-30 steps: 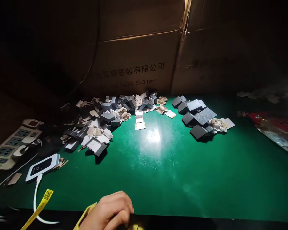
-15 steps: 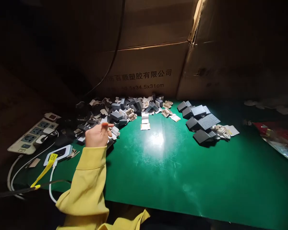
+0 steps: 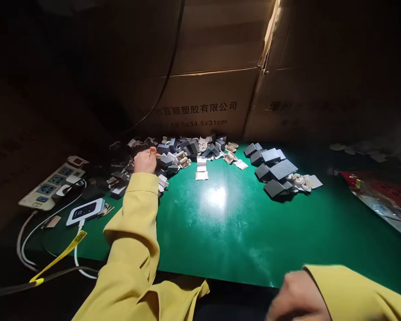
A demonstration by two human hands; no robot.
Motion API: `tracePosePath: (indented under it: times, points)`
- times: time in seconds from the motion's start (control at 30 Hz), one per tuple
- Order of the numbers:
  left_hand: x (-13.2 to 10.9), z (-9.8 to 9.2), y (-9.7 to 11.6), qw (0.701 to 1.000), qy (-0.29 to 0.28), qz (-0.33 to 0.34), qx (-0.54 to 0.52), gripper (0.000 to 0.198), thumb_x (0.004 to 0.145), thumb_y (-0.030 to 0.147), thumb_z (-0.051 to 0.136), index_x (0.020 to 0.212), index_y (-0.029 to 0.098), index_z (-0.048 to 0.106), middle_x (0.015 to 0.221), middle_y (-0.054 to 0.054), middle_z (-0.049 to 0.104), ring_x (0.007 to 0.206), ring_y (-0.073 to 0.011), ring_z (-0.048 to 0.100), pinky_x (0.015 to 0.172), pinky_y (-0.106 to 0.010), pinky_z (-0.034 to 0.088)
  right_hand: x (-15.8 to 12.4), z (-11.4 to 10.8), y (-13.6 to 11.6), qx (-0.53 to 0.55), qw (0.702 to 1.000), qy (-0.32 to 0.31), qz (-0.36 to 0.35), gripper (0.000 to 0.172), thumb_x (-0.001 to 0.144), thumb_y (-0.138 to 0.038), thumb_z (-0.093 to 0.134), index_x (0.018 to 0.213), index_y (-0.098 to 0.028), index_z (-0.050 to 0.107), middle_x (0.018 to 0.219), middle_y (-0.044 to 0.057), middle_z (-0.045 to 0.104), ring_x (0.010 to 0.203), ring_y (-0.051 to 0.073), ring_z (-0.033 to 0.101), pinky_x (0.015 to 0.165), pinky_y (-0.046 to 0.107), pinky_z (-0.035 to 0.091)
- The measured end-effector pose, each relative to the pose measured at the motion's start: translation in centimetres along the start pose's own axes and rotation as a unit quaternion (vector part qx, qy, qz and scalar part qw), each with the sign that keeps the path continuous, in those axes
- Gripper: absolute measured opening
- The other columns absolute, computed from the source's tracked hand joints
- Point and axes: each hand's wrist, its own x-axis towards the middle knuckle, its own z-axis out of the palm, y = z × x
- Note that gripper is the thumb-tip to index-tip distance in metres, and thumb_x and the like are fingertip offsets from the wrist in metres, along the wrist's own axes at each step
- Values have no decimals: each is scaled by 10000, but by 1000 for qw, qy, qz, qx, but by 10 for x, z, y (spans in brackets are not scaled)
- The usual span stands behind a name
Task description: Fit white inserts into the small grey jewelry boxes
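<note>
Head cam: our left hand (image 3: 145,160) sits at approx 10 o'clock on the green mat (image 3: 227,232), arm stretched out in a yellow sleeve (image 3: 133,236). Fingers are curled down into the heap of small dark boxes and beige inserts (image 3: 173,156); thumb tip pokes toward 3 o'clock. We can't tell whether it's pinching a piece, as the palm side is hidden. The heap runs from the hand's 9 o'clock side round to 1 o'clock, along the mat's far edge.

Our right hand (image 3: 299,296) is low at approx 5 o'clock, at the mat's near edge, blurred; grip can't be told, nothing visible in it.

Outward from the left hand: two pale paper slips (image 3: 202,169) lie just beside the heap at 12 o'clock. A 2nd cluster of grey boxes (image 3: 274,167) sits at approx 1–2 o'clock, well apart from the 1st heap, w/ crumpled beige bits on its right side. At 9 o'clock, off the mat, a power strip (image 3: 51,183), and nearer us a small white-rimmed device (image 3: 86,211) w/ white cable and yellow tag (image 3: 58,256). Cardboard cartons (image 3: 203,93) stand behind at 12 o'clock. A red-and-clear plastic bag (image 3: 384,198) lies at 3 o'clock.
</note>
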Motion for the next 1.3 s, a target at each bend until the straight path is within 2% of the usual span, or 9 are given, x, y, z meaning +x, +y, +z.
tracePosePath:
  times: [0.2,0.33,0.43,0.6,0.73,0.83,1.03,1.17,1.3]
  points:
    - [8,-12,-23,966,-241,83,44,640,736,304,632,1348,173,499,1343,-96,542,1204,-298,513,1029,-372,372,68,-64,10,138,979,148,-10,606,809,-663,482,1054,-138,660,855,88,704,605,124,630,511,220,492]
    - [10,-11,-31,965,-247,69,60,611,672,369,675,1239,157,593,1135,-98,651,1062,-297,586,948,-367,424,112,-101,32,-11,897,440,-47,426,876,-514,447,873,-156,679,581,12,638,468,108,545,536,245,461]
    - [7,-6,-33,964,-260,56,25,608,572,481,731,1091,179,640,1046,-92,669,1012,-288,604,904,-360,449,135,-121,44,-68,844,528,-70,369,903,-424,418,858,-166,678,544,-5,626,449,114,536,550,250,445]
    - [0,-12,-29,972,-222,10,-78,588,465,482,794,931,188,590,918,-60,669,928,-257,621,872,-370,462,167,-155,44,-249,778,574,-64,260,902,-295,455,888,-183,689,748,40,701,678,153,603,663,262,439]
    - [-18,-19,2,975,-25,-17,-222,613,479,517,800,939,187,564,912,-41,643,918,-230,611,871,-367,465,192,-175,31,-383,762,521,-31,231,890,-316,524,1010,-184,671,999,81,694,951,203,555,771,284,429]
    - [-50,3,48,846,62,-45,-528,567,641,634,664,982,196,553,891,-35,638,861,-189,625,772,-306,504,203,-180,21,-455,777,435,22,221,894,-313,527,952,-166,683,968,105,690,950,217,532,772,296,417]
    - [-109,76,113,512,-181,-334,-770,457,933,482,355,833,120,616,701,-51,648,584,-112,604,596,-230,516,190,-183,30,-353,797,488,50,210,879,-200,494,984,-162,673,920,101,697,917,209,587,760,294,455]
    - [-111,96,120,477,-209,-340,-783,454,940,419,328,871,104,647,733,-89,675,693,-166,661,669,-291,543,165,-177,51,40,753,657,1,310,821,-360,525,1048,-173,626,685,15,649,622,164,613,577,284,504]
    - [-106,106,130,496,-243,-309,-775,418,909,410,380,1017,109,651,870,-124,699,952,-242,665,824,-384,528,137,-159,64,276,683,674,-58,427,702,-431,617,1036,-169,570,566,-35,579,486,138,577,412,238,459]
